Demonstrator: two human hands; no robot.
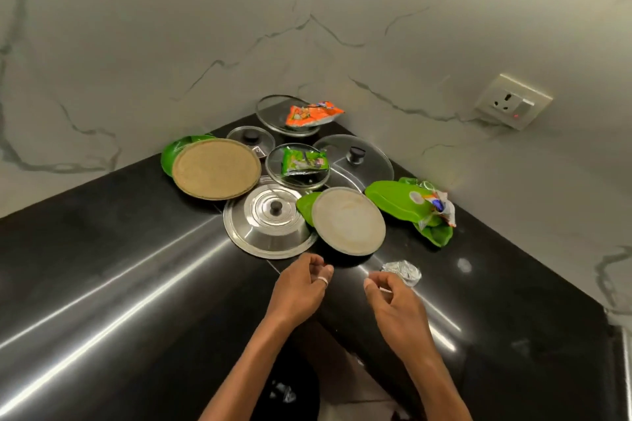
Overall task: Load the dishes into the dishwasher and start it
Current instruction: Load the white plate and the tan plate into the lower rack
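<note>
1. Two hands hover apart over the counter (136, 267): left hand (301, 284) and right hand (393, 304), each loosely curled and holding nothing.
2. Nearest dishes: the steel lid (270, 219) is just ahead of the left hand, with the pale plate (349, 220) beside it.
3. Recommended: lift the lid by its knob and slide fingers under the plate's rim.
4. Remove rubbish first. A green wrapper (304, 161) lies on a glass lid (297, 181). The foil ball (402, 272) is just beside the right hand.
5. A brown plate (215, 169) sits further back.
6. The surface is glossy black stone in a corner, so wet dishes will probably slide.
7. The walls (171, 27) are veined marble, with a socket (513, 101) on the right. No dishwasher is in view.
</note>
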